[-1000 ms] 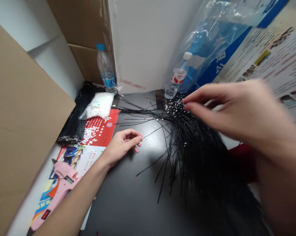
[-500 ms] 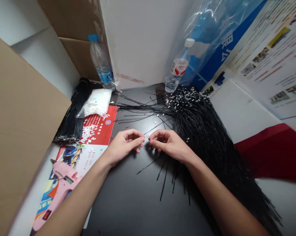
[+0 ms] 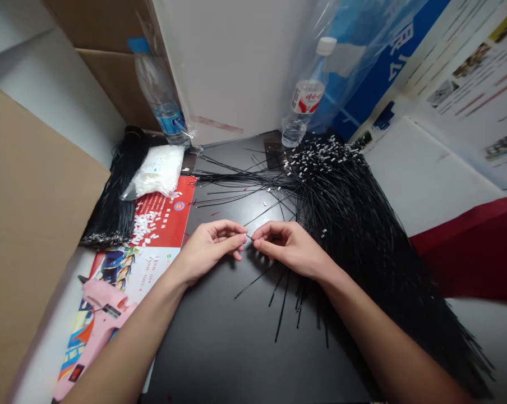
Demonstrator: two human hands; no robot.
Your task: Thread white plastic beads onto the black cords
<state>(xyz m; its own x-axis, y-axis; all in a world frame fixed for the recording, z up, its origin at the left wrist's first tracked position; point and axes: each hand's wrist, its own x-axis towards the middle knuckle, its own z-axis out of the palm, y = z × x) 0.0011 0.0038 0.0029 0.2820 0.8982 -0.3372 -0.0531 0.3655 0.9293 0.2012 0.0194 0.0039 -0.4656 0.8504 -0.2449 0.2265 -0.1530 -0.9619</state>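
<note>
Beside the black wire bundle (image 3: 354, 241), the left hand (image 3: 211, 247) is pinching a white piece (image 3: 245, 235), the right hand (image 3: 290, 249) a wire tip (image 3: 250, 238), seemingly joining them, the next move needing steady alignment.

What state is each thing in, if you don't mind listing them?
Left hand: pinching a tiny white piece
Right hand: pinching a thin dark strand
Blue-capped bottle: standing, closed
White-capped bottle: standing, closed
Plastic bag: plump
Pink glue gun: lying down; power unclear
Black strands: heaped, loose

A blue-capped bottle (image 3: 158, 95) and a white-capped bottle (image 3: 307, 96) stand apart.
</note>
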